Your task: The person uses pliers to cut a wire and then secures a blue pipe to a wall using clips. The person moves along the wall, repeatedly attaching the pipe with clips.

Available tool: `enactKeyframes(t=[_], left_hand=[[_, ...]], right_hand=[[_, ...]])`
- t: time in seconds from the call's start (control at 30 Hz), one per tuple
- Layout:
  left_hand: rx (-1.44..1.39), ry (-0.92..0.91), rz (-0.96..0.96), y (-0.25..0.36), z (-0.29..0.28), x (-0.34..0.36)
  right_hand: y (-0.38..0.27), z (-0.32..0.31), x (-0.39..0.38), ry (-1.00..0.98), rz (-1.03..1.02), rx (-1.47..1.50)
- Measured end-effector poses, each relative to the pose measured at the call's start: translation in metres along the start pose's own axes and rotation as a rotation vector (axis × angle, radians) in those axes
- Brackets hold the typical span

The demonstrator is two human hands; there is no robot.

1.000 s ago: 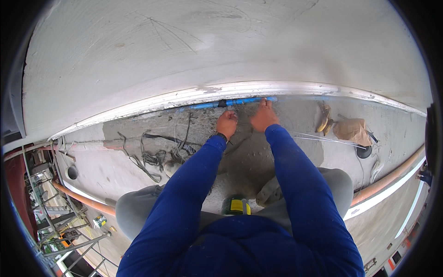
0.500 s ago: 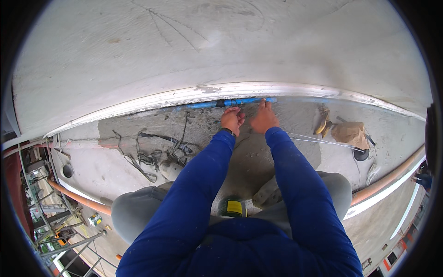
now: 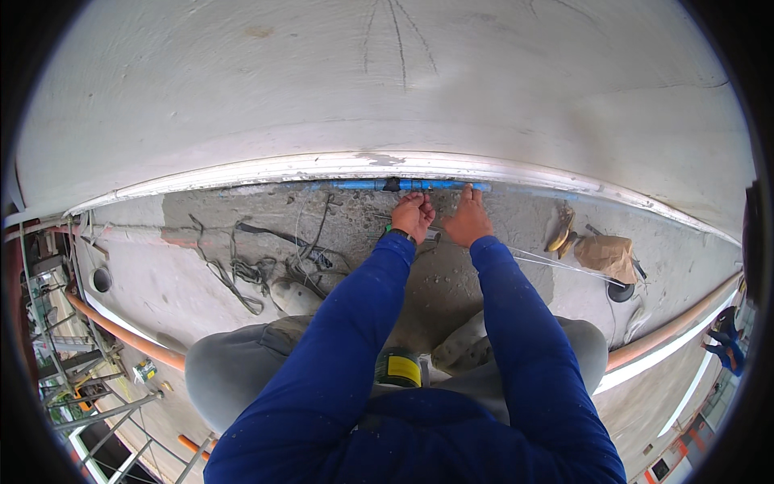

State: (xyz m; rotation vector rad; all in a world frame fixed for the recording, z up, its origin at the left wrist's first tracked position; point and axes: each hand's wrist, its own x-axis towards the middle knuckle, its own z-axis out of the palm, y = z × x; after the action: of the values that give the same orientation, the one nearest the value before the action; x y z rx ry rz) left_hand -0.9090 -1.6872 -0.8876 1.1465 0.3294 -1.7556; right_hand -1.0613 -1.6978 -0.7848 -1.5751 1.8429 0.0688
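A blue pipe (image 3: pixel 451 185) runs along the foot of the wall beneath a white moulding, with a dark fitting (image 3: pixel 392 185) on it. My left hand (image 3: pixel 411 216) is just below the fitting, fingers curled and pinched; what they hold is too small to make out. My right hand (image 3: pixel 469 214) has its fingers apart and stretched up to the pipe's right-hand part, their tips touching it. Tangled dark straps (image 3: pixel 242 270) lie on the rough concrete at the left. A yellow-labelled can (image 3: pixel 393 369) stands between my legs.
Yellow tools (image 3: pixel 562 232), a brown paper bag (image 3: pixel 605 256) and a black round object (image 3: pixel 619 292) lie at the right. Scaffolding (image 3: pixel 105 403) rises beyond an orange pipe (image 3: pixel 121 327) at the left. Two people (image 3: pixel 730 347) in dark blue are at the far right, below.
My left hand has shifted right, closer to my right hand, its fingers turning under the pipe fitting. The view has moved slightly, and more of the people at the right shows.
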Motion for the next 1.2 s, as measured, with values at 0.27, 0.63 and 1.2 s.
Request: enactKeyframes(t=[0.27,0.63,1.2], left_hand=[[0.065,-0.031,-0.123,0.006,0.000,0.003],[0.103,-0.001,-0.063,0.000,0.011,-0.013],[1.090,0.339,0.693,-0.006,0.027,0.000]], right_hand=[[0.005,0.004,0.002,0.009,-0.007,-0.029],[0.011,0.009,0.005,-0.008,-0.001,-0.019],[0.006,0.000,0.000,-0.021,0.045,-0.044]])
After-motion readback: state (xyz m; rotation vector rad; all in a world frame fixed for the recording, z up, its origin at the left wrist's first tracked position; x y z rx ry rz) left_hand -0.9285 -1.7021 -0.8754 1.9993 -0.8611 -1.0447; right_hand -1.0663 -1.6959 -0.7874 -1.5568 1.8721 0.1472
